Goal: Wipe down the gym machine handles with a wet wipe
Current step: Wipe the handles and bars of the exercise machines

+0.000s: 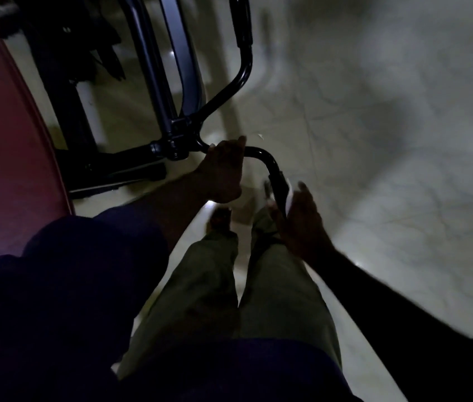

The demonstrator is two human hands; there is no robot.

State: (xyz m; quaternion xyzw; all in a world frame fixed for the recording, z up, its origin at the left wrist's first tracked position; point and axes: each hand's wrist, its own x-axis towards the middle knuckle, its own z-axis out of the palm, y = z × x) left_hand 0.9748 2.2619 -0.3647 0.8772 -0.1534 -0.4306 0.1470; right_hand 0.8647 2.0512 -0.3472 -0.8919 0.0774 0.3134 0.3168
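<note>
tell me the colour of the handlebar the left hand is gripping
Black, slightly glossy. The handlebar beside the left hand shows in the head view, the only one.

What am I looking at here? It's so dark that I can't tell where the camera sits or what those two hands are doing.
There is no robot here. A person wears one camera on the head, so this single picture looks down over their own body, and the green trousers are theirs. The black tube is the handlebar of a gym machine standing on a pale tiled floor. The left hand grips the bar close to its clamp, probably to steady it. The right hand holds a white wet wipe against the near grip at the bar's end. A second grip, at the top of the picture, has no hand on it. The picture is dim and blurred, so finer detail cannot be told.
</note>
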